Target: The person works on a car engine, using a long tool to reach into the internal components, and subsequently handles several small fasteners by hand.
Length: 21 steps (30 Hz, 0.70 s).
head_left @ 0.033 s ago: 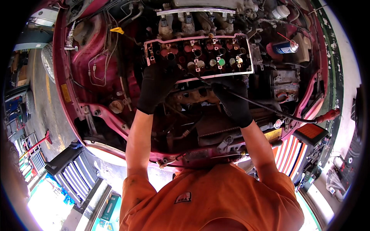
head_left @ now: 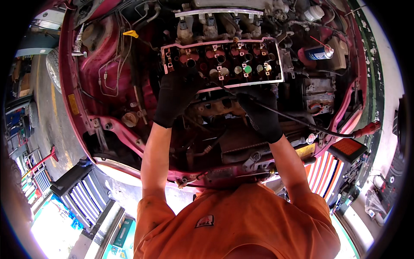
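Both hands wear black gloves. My left hand [head_left: 174, 93] reaches onto the left front of the open cylinder head [head_left: 230, 81], its fingers too dark to make out. My right hand [head_left: 256, 108], below the head's front edge, has its fingers closed around a thin black hose [head_left: 302, 121]. This hose runs from inside the head, across that glove, to a red handle [head_left: 366, 128] at the right. The head's top is uncovered, with dark bores and small caps along it.
The red engine bay's front rail [head_left: 123, 131] curves below my arms. A blue spray can [head_left: 315, 53] with a red straw lies at right. A yellow handle [head_left: 129, 33] sits upper left. Slatted chests [head_left: 82, 200] stand outside, lower left and right [head_left: 319, 170]. A tyre [head_left: 53, 71] is at far left.
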Each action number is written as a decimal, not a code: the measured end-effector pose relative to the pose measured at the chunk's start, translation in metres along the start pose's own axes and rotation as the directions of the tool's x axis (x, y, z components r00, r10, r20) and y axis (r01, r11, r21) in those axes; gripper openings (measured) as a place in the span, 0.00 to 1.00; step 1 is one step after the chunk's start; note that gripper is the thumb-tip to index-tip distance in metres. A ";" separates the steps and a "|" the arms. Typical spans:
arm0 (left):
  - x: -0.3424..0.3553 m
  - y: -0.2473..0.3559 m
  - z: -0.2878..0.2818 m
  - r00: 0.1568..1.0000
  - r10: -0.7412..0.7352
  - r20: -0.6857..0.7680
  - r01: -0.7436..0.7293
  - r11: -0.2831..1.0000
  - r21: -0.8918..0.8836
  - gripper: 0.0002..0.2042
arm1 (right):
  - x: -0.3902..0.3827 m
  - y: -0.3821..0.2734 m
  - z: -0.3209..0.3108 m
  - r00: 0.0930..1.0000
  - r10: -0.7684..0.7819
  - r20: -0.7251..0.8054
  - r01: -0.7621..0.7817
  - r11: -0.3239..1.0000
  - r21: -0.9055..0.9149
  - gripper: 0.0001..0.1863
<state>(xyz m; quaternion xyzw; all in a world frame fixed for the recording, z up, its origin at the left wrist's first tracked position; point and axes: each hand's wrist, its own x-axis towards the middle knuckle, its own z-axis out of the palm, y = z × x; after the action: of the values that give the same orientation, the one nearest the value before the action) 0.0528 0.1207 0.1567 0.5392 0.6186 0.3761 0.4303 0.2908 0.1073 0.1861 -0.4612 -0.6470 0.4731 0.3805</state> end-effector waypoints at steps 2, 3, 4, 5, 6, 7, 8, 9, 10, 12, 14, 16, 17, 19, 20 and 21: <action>0.000 -0.001 0.003 0.999 -0.035 0.014 0.035 0.999 -0.029 0.06 | -0.001 0.000 -0.001 1.000 0.025 0.002 -0.025 0.999 -0.022 0.08; 0.000 0.002 0.004 0.999 -0.029 0.014 0.029 0.999 -0.025 0.06 | -0.002 0.000 -0.002 0.999 0.037 0.003 -0.037 0.999 -0.032 0.08; 0.000 0.003 0.004 1.000 -0.002 0.030 0.002 1.000 0.002 0.06 | -0.003 0.000 -0.002 0.999 0.054 -0.002 -0.054 0.998 -0.016 0.08; -0.001 0.003 0.004 0.999 0.024 0.046 -0.026 0.999 0.027 0.06 | -0.004 -0.001 -0.002 0.997 0.071 -0.007 -0.071 0.997 0.001 0.08; 0.000 0.001 0.004 0.994 0.072 0.080 -0.078 0.994 0.071 0.06 | -0.005 -0.001 -0.002 0.996 0.088 -0.011 -0.088 0.996 0.018 0.08; 0.001 0.002 0.004 0.991 0.083 0.109 -0.094 0.990 0.105 0.05 | -0.005 0.001 -0.003 0.997 0.073 -0.003 -0.073 0.997 -0.001 0.08; 0.002 0.003 0.004 0.986 0.093 0.136 -0.112 0.984 0.138 0.05 | -0.005 0.005 -0.005 0.998 0.058 0.005 -0.058 0.998 -0.021 0.08; 0.003 0.007 0.002 0.986 0.069 0.151 -0.094 0.982 0.164 0.05 | -0.005 0.007 -0.006 0.999 0.043 0.013 -0.043 0.998 -0.040 0.08; 0.003 0.007 0.002 0.988 0.048 0.148 -0.072 0.985 0.157 0.05 | -0.005 0.008 -0.005 0.999 0.042 0.005 -0.042 0.999 -0.030 0.08; 0.004 0.007 0.003 0.992 0.006 0.123 -0.020 0.994 0.110 0.05 | -0.005 0.007 -0.004 0.999 0.041 -0.010 -0.041 0.999 -0.011 0.08; 0.004 0.005 0.002 0.997 0.004 0.083 -0.010 0.998 0.070 0.04 | -0.003 0.005 -0.005 1.000 0.021 0.000 -0.021 0.998 -0.058 0.08; 0.004 0.006 0.000 0.998 0.041 0.046 -0.045 0.996 0.081 0.05 | -0.002 0.005 -0.006 1.000 0.011 0.009 -0.011 0.996 -0.085 0.08; 0.004 0.010 0.000 0.998 0.058 0.026 -0.060 0.994 0.093 0.05 | -0.002 0.006 -0.007 1.000 0.011 0.012 -0.010 0.996 -0.088 0.08; 0.003 0.020 -0.004 0.995 0.094 -0.019 -0.090 0.986 0.138 0.06 | -0.002 0.008 -0.007 1.000 0.004 0.011 -0.003 0.995 -0.097 0.08; 0.004 0.018 -0.005 0.994 0.105 -0.013 -0.101 0.977 0.189 0.06 | -0.002 0.008 -0.007 1.000 -0.004 0.008 0.004 0.995 -0.102 0.08; 0.006 0.016 -0.006 0.993 0.117 -0.007 -0.112 0.964 0.240 0.06 | -0.002 0.009 -0.007 1.000 -0.011 0.005 0.011 0.994 -0.108 0.08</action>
<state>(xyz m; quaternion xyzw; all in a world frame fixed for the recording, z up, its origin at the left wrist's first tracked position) 0.0519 0.1287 0.1728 0.6178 0.6317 0.3287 0.3334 0.2996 0.1080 0.1795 -0.4765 -0.6750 0.4363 0.3563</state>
